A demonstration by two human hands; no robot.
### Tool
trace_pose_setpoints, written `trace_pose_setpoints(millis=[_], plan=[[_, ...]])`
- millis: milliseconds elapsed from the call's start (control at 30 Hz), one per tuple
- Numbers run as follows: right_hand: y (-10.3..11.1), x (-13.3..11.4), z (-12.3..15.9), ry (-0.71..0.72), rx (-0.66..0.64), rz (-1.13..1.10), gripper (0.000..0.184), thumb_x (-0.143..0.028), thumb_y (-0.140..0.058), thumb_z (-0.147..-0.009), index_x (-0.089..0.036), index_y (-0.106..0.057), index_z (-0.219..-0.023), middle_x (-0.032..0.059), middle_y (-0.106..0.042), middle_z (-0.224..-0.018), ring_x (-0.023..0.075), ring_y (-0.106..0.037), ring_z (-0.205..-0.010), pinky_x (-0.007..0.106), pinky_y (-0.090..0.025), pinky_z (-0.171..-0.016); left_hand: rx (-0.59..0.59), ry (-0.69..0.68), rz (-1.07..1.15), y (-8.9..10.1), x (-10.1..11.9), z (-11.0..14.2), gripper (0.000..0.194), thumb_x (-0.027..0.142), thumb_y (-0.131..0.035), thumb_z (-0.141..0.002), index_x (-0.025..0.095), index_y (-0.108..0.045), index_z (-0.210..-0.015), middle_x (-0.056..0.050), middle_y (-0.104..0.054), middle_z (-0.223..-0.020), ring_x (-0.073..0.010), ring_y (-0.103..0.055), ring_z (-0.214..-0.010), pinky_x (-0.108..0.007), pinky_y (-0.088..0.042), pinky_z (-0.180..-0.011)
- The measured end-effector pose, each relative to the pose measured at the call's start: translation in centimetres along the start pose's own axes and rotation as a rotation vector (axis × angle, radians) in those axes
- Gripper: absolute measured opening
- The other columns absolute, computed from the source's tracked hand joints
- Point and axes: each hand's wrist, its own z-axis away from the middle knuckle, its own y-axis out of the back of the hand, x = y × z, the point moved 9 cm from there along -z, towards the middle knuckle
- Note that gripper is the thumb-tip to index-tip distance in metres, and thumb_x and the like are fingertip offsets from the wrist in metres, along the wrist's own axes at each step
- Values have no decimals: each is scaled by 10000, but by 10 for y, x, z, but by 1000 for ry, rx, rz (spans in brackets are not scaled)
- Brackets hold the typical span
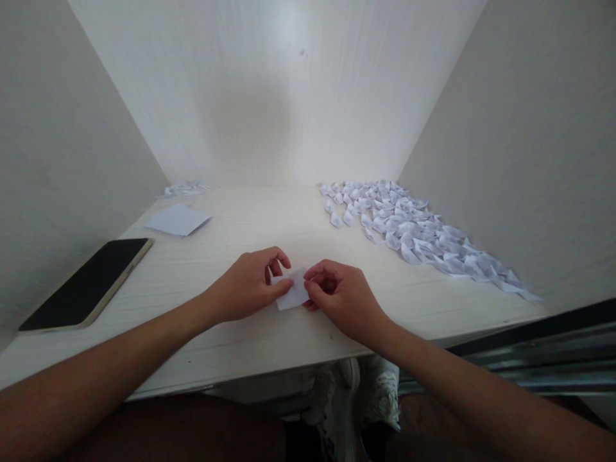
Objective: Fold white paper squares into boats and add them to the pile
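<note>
A small white piece of paper [292, 296] is held between my two hands, low over the front middle of the white table. My left hand [255, 282] grips its left side, the thumb lying on top and the index finger curled behind. On the other side, my right hand [339, 295] pinches the right edge between thumb and fingers. Part of the paper is hidden by the fingers, so its folds are hard to make out. To the right lies a large heap of small folded white papers [409, 224].
A phone [91, 282] with a dark screen lies at the left of the table [240, 224]. Behind it are a stack of white paper sheets [178, 220] and some white scraps [185, 188]. Walls close in the left, back and right. Shoes [380, 391] show below the front edge.
</note>
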Motion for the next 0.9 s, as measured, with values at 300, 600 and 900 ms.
trace_pose_setpoints(millis=[300,600,900], plan=[[-10,-15,7,336,-181,569,202,-242,-706,-866,-179,-758,-1050,123,-655,-1082,235,-606,-952,388,-526,-847,-78,43,-166,-6,1,3,199,366,-639,-880,209,-745,-938,39,-597,-582,-125,-549,-525,-242,-395,-545],[-25,-15,11,420,-263,686,250,-289,-580,-950,-140,-713,-1100,145,-636,-1095,286,-538,-992,482,-516,-902,37,128,-106,7,-7,15,196,367,-693,-850,195,-714,-940,47,-622,-582,-112,-564,-501,-210,-425,-475],[-26,-17,10,413,-280,733,260,-297,-571,-942,-149,-692,-1118,133,-608,-1113,276,-518,-982,465,-488,-892,170,125,-41,16,-7,27,167,360,-751,-833,202,-733,-882,16,-717,-717,-121,-641,-597,-209,-505,-539]])
